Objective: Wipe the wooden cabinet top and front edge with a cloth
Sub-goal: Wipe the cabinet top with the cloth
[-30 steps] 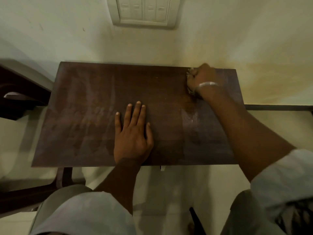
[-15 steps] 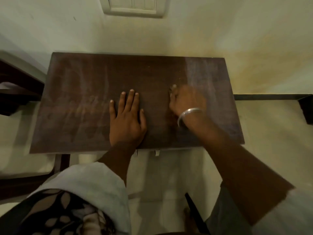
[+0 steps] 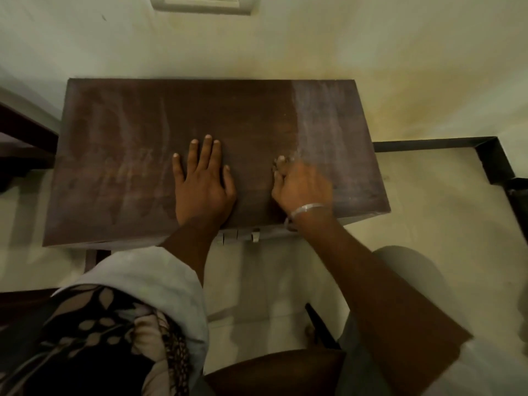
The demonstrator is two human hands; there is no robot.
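Dark wooden cabinet top [image 3: 137,155] running long left to right, your left hand [image 3: 204,181] flat, fingers spread, your right hand [image 3: 303,185] bunched over a barely visible cloth [image 3: 281,162].

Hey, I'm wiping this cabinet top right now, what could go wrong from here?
The left hand lies flat on the cabinet top, so that patch may go unwiped or pick up fresh palm marks. The cloth is nearly hidden under the right hand, so the bare fingers may smear the wood. The pale strip at the right could be missed.
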